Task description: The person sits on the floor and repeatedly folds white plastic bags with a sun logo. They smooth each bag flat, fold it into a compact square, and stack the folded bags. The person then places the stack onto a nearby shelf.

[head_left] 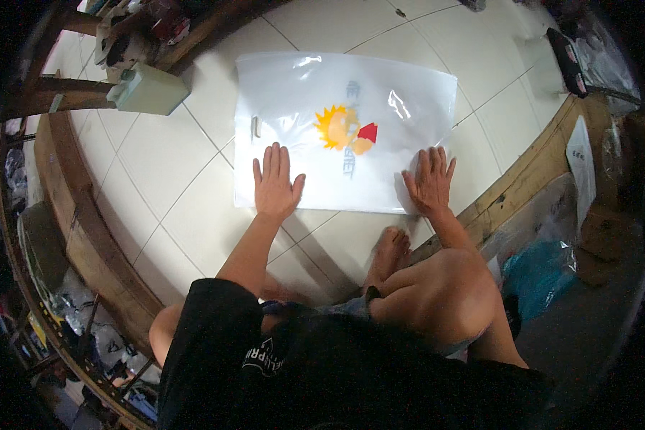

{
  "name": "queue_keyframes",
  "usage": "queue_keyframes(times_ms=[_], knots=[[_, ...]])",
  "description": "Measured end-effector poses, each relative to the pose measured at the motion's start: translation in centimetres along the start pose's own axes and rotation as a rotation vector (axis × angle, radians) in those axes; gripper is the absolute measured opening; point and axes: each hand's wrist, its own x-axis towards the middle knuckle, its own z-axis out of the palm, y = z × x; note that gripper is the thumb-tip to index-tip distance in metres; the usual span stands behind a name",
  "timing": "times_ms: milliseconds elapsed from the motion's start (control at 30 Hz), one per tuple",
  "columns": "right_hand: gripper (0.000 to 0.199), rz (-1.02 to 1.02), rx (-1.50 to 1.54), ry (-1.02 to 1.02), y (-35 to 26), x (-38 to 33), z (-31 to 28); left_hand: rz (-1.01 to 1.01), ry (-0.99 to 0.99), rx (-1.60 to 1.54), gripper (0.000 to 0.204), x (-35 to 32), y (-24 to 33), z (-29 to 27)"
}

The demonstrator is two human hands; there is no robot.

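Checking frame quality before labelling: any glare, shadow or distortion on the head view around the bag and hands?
Head view: glare patches on the white plastic bag; soft shadows beside the left hand and right hand, both flat and sharp; tile lines and wooden frame bend toward the rim; corners fall dark.

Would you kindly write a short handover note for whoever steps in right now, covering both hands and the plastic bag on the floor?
Left hand: open, palm flat on the near left part of the white plastic bag; nothing held.
Right hand: open, palm flat on the bag's near right corner; nothing held.
Bag: lies flat on the tiled floor, its cut-out handle at the left edge, its orange and red print near the middle.
Done: bag spread out, mostly flat.
Left: a few wrinkles show near the far right; no fold made yet.
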Motion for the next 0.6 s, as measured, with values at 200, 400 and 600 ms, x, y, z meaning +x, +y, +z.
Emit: queue_keyframes(times_ms=[200, 400, 600], knots=[[0.085, -0.169, -0.032, 0.154, 2.6, 13.9, -3.0, 0.01, 0.021, -0.023, 0.074, 0.2, 0.1, -0.5], [0.093, -0.174, 0.01, -0.019, 3.0, 17.2, -1.2, 0.012, -0.037, -0.033, 0.078, -0.1, 0.0, -0.4], [0.094, -0.19, -0.002, -0.038, 3.2, 17.8, -0.8, 0.001, -0.029, -0.05, 0.075, 0.3, 0.2, -0.9]])
